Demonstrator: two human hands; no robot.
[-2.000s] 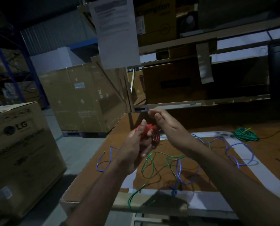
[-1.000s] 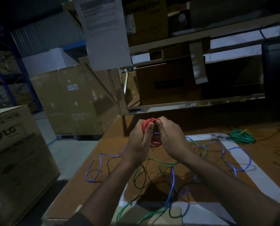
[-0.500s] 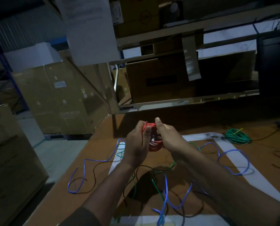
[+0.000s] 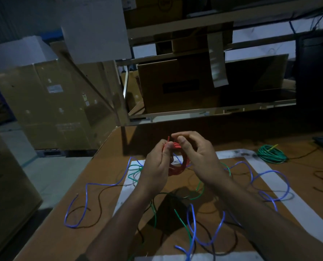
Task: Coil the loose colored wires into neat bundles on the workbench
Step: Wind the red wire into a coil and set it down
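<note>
Head view, dim light: both hands up at centre, above the workbench [image 4: 108, 159]. Left hand [image 4: 156, 166] grips the red wire coil [image 4: 177, 167], thumb clamped over its top strands. Right hand [image 4: 198, 157], fingers curled, pinches the coil's top edge. Loose blue wire [image 4: 270, 172] and green wire [image 4: 183, 223] sprawl from six to three o'clock. A coiled green bundle [image 4: 271, 153] sits at two o'clock. Cardboard boxes [image 4: 49, 102] at ten o'clock, closed, contents hidden.

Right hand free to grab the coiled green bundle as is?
Probably not yet: the right hand is busy at the red coil. The path to the green bundle on the workbench looks unobstructed.
</note>
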